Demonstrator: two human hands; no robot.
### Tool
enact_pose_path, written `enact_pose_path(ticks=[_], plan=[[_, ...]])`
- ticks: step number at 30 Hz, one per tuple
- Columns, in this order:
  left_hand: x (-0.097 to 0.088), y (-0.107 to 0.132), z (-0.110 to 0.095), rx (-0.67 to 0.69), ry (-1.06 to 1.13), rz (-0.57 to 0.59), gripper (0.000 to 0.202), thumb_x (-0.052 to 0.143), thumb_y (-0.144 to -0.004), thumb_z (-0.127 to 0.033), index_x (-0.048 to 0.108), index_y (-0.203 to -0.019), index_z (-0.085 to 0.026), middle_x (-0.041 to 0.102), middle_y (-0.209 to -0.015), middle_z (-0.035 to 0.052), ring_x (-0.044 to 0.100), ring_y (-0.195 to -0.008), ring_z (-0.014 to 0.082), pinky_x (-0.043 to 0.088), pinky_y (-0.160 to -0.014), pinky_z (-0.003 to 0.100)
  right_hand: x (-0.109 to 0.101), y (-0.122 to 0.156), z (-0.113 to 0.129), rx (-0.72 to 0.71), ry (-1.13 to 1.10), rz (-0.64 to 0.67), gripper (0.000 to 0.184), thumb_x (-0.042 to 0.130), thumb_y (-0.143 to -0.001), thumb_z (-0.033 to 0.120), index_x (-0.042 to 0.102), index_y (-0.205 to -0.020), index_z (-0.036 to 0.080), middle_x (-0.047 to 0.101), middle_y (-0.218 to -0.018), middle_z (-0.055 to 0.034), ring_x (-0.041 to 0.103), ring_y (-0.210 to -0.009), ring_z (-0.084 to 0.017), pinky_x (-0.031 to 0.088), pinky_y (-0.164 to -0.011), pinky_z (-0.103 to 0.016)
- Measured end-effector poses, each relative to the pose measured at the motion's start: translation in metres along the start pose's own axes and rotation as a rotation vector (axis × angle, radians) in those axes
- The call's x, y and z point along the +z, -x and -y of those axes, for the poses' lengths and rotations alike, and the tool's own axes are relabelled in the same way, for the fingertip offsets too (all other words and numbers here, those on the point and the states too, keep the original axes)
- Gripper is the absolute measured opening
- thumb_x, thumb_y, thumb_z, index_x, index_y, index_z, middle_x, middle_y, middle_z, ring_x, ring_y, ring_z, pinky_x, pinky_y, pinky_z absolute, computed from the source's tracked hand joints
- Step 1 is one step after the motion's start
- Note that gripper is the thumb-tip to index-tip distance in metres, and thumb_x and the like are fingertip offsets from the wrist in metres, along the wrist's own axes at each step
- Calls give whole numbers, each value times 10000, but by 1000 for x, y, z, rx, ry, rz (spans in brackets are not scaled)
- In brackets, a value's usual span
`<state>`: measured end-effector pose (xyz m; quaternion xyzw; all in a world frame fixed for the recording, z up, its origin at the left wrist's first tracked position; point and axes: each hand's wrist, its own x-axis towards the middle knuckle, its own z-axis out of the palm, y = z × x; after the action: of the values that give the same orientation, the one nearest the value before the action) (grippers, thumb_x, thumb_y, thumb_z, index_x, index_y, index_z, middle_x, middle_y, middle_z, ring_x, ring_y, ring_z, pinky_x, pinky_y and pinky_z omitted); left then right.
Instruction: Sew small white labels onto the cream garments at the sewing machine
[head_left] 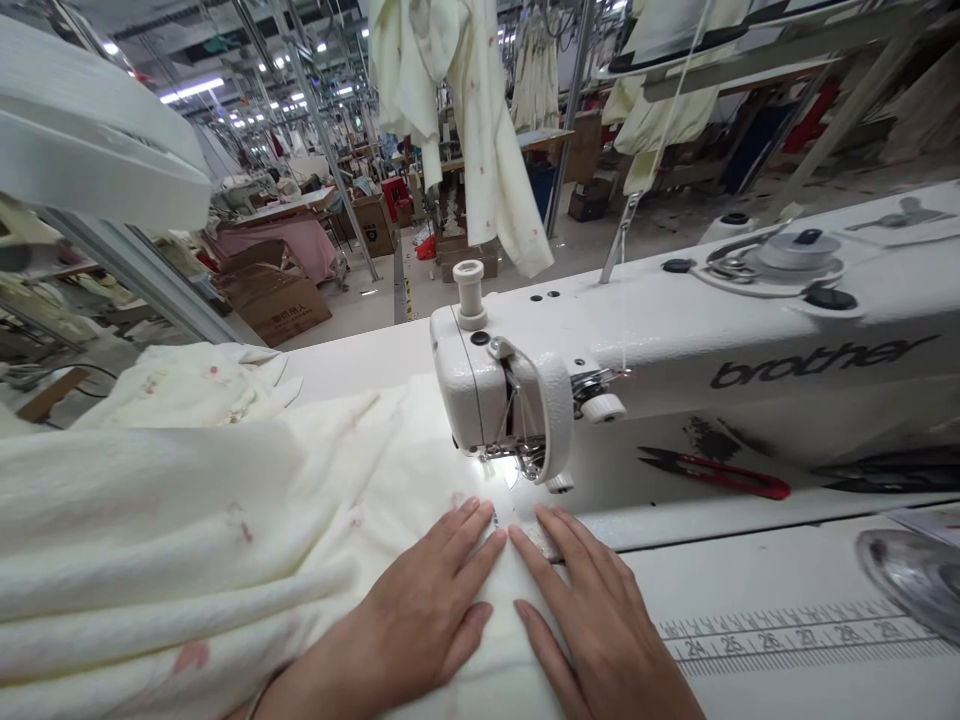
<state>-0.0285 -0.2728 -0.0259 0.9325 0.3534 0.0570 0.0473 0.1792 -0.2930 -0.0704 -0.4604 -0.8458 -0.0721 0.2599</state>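
Note:
Cream fabric [187, 540] with small pink flower marks lies heaped over the sewing table and runs under the needle of a white Brother sewing machine [675, 350]. My left hand [427, 610] lies flat on the cloth, fingers stretched toward the presser foot [517, 470]. My right hand [592, 620] rests flat beside it, fingertips just in front of the foot, pressing the fabric edge. Neither hand holds anything. The needle area is lit brightly.
Red-handled thread snips [720, 475] lie on the machine bed behind the arm. A printed ruler strip [795, 635] runs along the table at right. A metal dish [915, 575] sits at far right. Garments [480, 120] hang overhead; cardboard boxes [277, 295] stand on the workshop floor.

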Motion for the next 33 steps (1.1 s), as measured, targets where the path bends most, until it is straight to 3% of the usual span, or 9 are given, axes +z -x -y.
enact_pose_path(ticks=[33], plan=[[0,1,-2,-7,45,-20,610,459,-906,-189,235,-1466,-102,292,-1509,171,213,-1420,292,386,-1102,474,3,1,2,12,7,-41,438,413,-959,277,477,-1357,105,313,-1448,-181,347,-1303,-358,384,-966,-463]])
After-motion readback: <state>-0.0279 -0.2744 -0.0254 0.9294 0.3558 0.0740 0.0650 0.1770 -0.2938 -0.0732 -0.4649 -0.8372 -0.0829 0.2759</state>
